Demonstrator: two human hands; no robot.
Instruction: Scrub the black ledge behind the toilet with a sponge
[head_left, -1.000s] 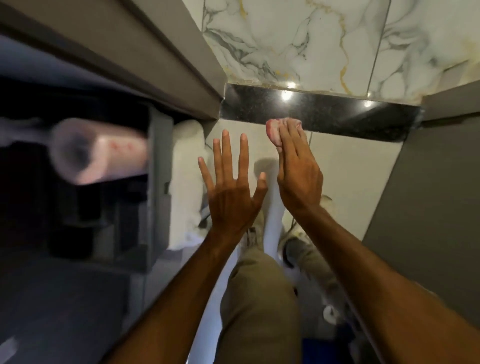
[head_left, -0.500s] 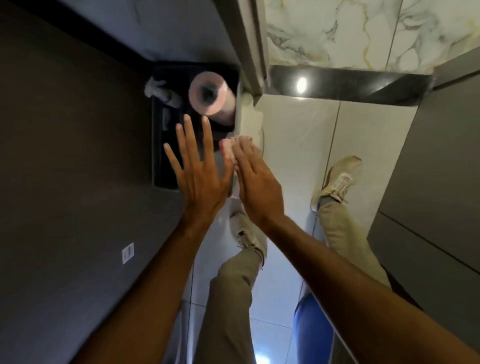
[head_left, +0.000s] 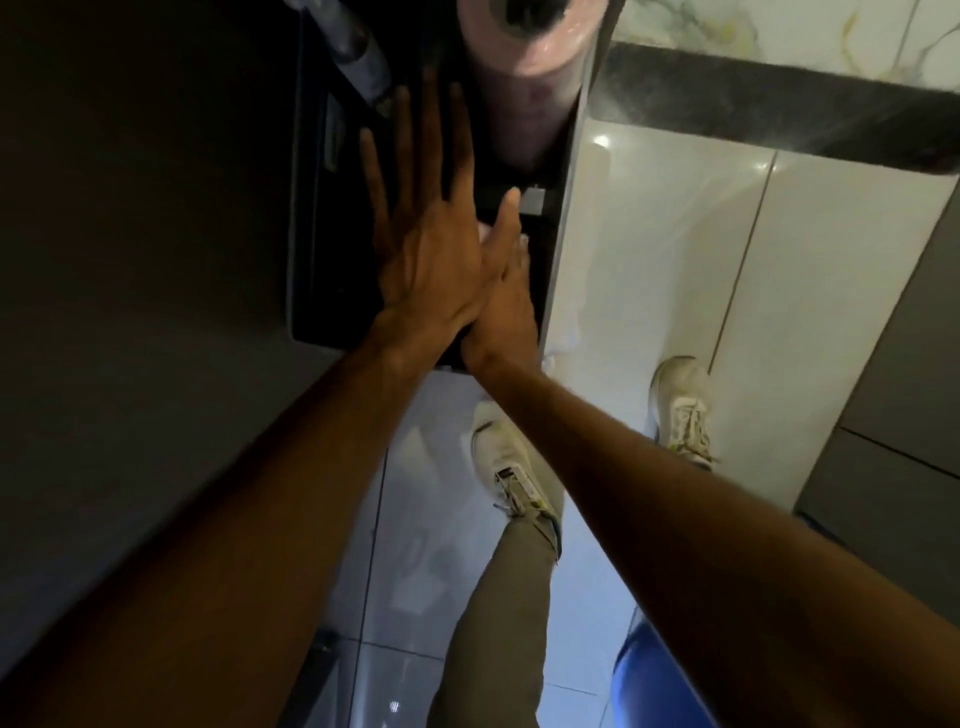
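Observation:
The black ledge (head_left: 779, 119) runs across the upper right, below the marble wall tiles, and both hands are away from it to its left. My left hand (head_left: 436, 249) is flat with fingers spread in front of a dark wall recess (head_left: 322, 208). It overlaps my right hand (head_left: 506, 312), which sits just behind it and to the right. Only a pale pink sliver of the sponge (head_left: 522, 242) shows at my right fingertips; the rest is hidden by my left hand.
A pink paper roll (head_left: 524, 47) hangs at the top of the recess. Dark grey panels stand at left (head_left: 130, 260) and right (head_left: 893, 415). My two shoes (head_left: 511, 467) (head_left: 683, 410) are on the glossy white floor. A blue object (head_left: 654, 680) sits at the bottom right.
The view has swung left and closer to the recess. My hands moved away from the ledge, and my left hand now covers most of my right hand and the sponge.

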